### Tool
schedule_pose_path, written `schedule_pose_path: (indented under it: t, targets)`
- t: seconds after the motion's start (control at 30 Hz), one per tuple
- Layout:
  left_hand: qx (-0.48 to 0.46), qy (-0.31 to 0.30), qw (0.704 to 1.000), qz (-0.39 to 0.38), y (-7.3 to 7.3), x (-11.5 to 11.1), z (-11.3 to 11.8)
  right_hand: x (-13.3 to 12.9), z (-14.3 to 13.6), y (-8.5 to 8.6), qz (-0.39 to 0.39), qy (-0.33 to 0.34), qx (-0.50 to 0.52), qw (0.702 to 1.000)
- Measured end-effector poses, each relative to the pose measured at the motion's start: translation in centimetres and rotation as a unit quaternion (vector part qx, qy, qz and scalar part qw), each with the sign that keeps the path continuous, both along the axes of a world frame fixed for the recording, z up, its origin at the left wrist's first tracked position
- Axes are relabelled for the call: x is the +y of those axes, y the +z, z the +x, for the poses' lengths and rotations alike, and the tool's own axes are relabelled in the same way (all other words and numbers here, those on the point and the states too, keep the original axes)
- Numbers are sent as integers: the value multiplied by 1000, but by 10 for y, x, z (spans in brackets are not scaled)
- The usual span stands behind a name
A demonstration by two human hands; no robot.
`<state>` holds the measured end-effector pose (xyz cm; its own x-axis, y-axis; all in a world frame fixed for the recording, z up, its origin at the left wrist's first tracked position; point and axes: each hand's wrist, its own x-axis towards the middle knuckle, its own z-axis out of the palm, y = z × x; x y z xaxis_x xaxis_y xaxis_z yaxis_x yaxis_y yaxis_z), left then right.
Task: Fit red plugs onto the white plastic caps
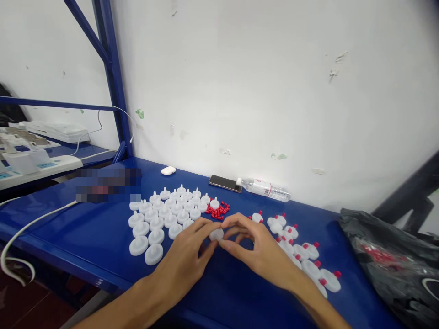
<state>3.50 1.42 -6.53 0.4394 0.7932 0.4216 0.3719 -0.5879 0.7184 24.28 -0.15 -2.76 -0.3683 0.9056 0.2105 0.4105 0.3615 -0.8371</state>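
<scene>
On the blue table [85,233], a black bag [394,260] lies at the right, a cluster of plain white caps [164,212] at the left and white caps with red plugs [305,253] at the right. Between them, the left hand [187,256] and right hand [260,249] meet, fingertips pinching one white cap [216,234] just above the table. A small heap of red plugs [218,210] lies just behind.

Both hands meet over the blue counter [85,237]: the left hand [187,260] and right hand [260,253] pinch one white cap [216,235] between their fingers [209,226]. Plain white caps [161,219] lie left, red plugs [217,211] behind, red-tipped caps [305,256] right.
</scene>
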Motion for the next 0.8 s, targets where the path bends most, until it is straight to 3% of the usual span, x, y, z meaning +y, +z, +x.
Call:
schedule_pose_path:
  t: [0.1,0.27,0.5,0.67,0.8]
  targets:
    - [-70,-25,993,-93,10,-4,1,0,-1,-2,-42,15,53,998]
    - [-167,-81,949,-254,19,-2,5,2,2,-2,-105,32,101,989]
    - [-220,-115,896,-367,19,1,3,5,0,-2,-108,72,93,987]
    - [-264,-121,855,-429,16,2,1,2,3,4,-90,64,53,992]
    - [-276,-112,844,-447,16,2,0,1,1,4,-94,38,24,995]
